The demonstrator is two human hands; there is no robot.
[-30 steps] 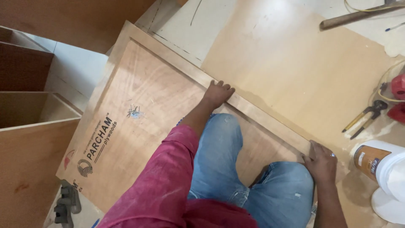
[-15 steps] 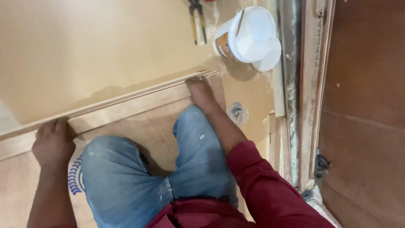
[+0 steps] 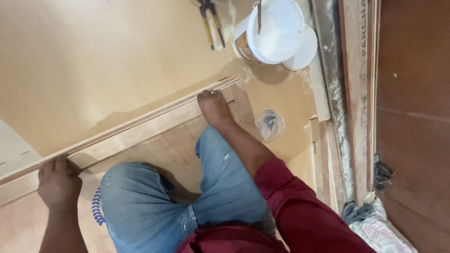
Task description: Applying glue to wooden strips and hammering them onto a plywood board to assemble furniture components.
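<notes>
I kneel in blue jeans on a plywood panel (image 3: 154, 145) that lies on a larger tan board (image 3: 93, 61). A long thin wooden strip (image 3: 140, 122) runs along the panel's far edge, from the lower left up to the middle. My left hand (image 3: 57, 182) curls its fingers over the strip's left part. At the strip's right end, the bent fingertips of my right hand (image 3: 213, 105) press down on it. A dark red sleeve covers my right arm.
A white bucket (image 3: 272, 33) with a stick in it stands at the top, its lid (image 3: 304, 49) beside it. Yellow-handled pliers (image 3: 208, 18) lie to its left. A small plastic bag of dark hardware (image 3: 269, 124) lies near my right hand. Wood strips (image 3: 323, 154) and a brown board (image 3: 412, 117) lie at right.
The view swung round a second ago, bringing the bucket to the top. Since half a second ago both hands stay on the strip, almost unmoved.
</notes>
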